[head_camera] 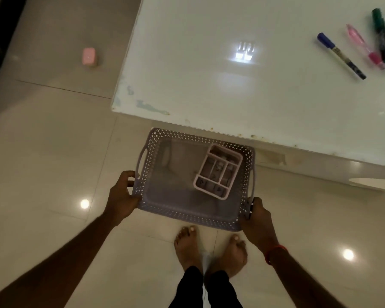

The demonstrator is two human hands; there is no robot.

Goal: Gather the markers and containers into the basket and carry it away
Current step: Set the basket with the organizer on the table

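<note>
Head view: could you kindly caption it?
Left hand and right hand hold the basket, organizer inside; markers on table.

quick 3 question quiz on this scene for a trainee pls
1. True or false: the left hand and right hand both grip the basket.
2. The markers lie: A in the basket, B on the table, C on a shelf.
3. What sits inside the basket?
Key: 1 true; 2 B; 3 the pink divided container.
</note>
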